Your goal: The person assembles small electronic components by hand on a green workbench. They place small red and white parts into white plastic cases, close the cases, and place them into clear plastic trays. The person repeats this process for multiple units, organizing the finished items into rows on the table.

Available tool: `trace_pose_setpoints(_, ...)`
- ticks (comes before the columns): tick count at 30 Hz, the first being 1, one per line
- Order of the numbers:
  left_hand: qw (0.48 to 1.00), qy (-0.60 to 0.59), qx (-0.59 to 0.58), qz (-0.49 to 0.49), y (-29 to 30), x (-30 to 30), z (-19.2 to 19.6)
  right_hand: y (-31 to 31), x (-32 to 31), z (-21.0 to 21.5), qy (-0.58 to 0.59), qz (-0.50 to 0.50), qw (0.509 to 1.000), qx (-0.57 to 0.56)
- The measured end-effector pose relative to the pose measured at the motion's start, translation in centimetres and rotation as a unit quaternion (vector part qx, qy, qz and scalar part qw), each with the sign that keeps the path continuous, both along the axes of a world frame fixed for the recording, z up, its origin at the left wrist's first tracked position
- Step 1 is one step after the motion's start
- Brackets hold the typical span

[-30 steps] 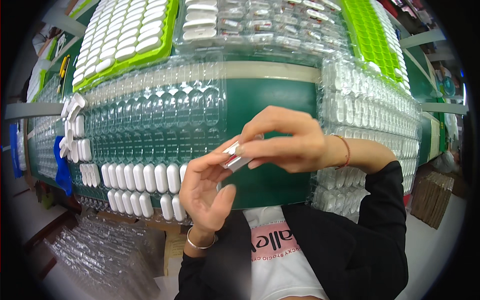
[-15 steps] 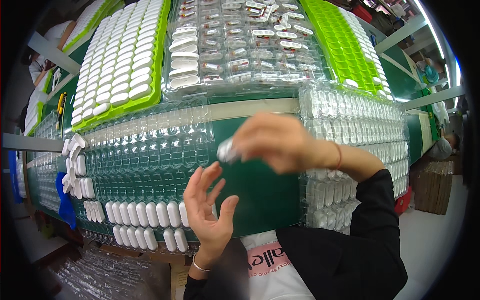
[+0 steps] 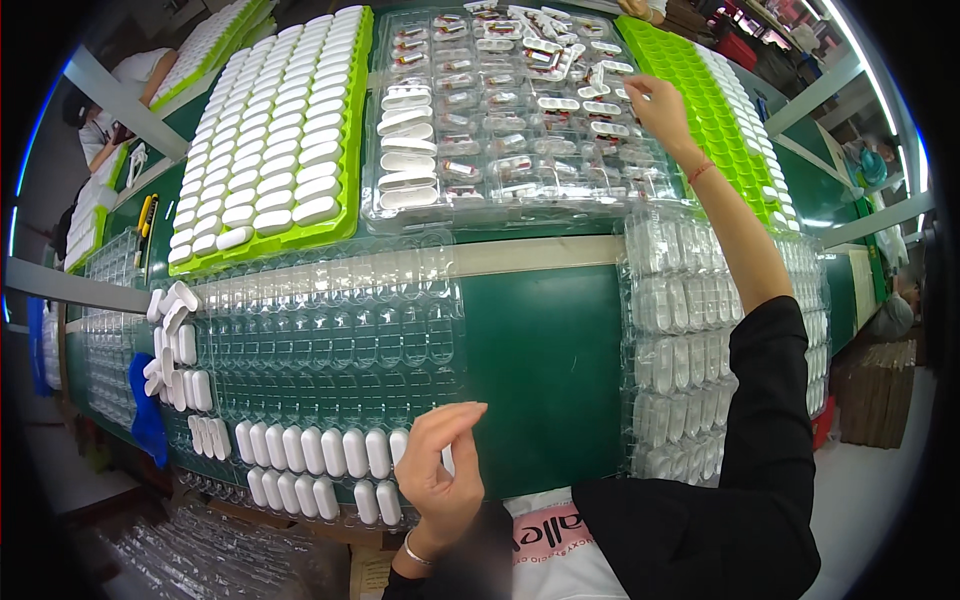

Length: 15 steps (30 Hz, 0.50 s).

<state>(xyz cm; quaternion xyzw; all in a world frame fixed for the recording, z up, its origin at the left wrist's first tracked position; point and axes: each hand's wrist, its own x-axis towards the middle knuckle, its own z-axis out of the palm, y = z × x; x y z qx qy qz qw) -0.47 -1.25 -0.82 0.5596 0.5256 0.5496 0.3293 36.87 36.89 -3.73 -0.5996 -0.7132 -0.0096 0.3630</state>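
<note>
My left hand (image 3: 440, 472) is at the front, beside the right end of a clear compartment tray (image 3: 330, 345). Its fingers curl in to meet the thumb; a bit of white shows between them, but I cannot tell whether it is held or lies behind. White oblong cases (image 3: 333, 452) fill two partial rows along the tray's near edge. My right hand (image 3: 662, 115) is stretched far forward, its fingers bent and slightly apart, with nothing visible in them. It is over the right side of a clear parts tray (image 3: 420, 218), close to loose white three-hole strips (image 3: 610, 129).
Green trays of white cases (image 3: 275, 222) stand at the far left, and a mostly bare green tray (image 3: 690, 100) is at the far right. Stacked clear trays (image 3: 665, 365) with white pieces lie at the right. Loose case halves (image 3: 170, 310) and a blue cloth (image 3: 147, 415) are on the left.
My right hand has moved from near the left hand, where it held a small shiny white piece, to the far parts tray. My left hand's fingers have curled in. The view has shifted slightly.
</note>
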Motion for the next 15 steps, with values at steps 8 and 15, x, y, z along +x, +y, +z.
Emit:
trace_pose_setpoints(8,0.999,-0.011,-0.034,-0.040,0.5,-0.6,-0.8,7.7,-21.2,2.1,-0.103,0.223,0.969,-0.016)
trace_pose_setpoints(15,0.997,-0.034,-0.066,-0.034,0.9,-1.3,-1.4,12.7,-27.6,0.1,-0.207,0.186,0.960,-0.028)
